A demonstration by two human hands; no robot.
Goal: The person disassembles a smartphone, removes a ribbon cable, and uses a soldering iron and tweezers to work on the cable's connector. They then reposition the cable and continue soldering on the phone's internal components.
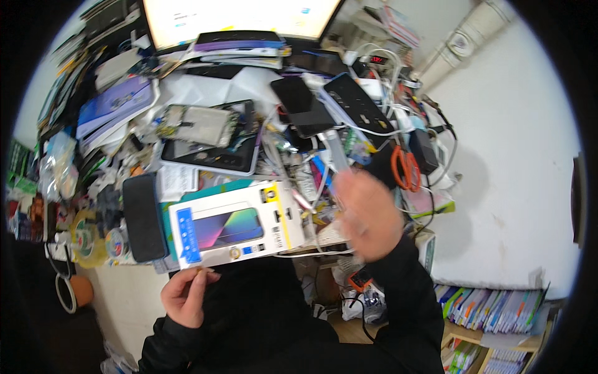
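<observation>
A white flat box (283, 234) with a phone pictured on its front and a blue sticker lies tilted on the teal mat (212, 189) at the desk's near edge. Just under its lower left corner is my left hand (185, 298), thumb and forefinger pinched together; whatever is between them is too small to make out. My right hand (372, 218) is over the right side of the clutter, smeared by motion, so its fingers cannot be read. A pale, see-through strip (337, 151) shows just beyond its fingertips; whether the hand holds it is unclear. Left of the box lies a dark phone (144, 218).
An opened-up device (200, 126) rests on a tablet-like frame behind the box. Dark phones (302, 105), white cables, an orange cable coil (406, 169) and small parts crowd the desk. A lit monitor (243, 19) stands at the back; a bookshelf (492, 310) is at lower right.
</observation>
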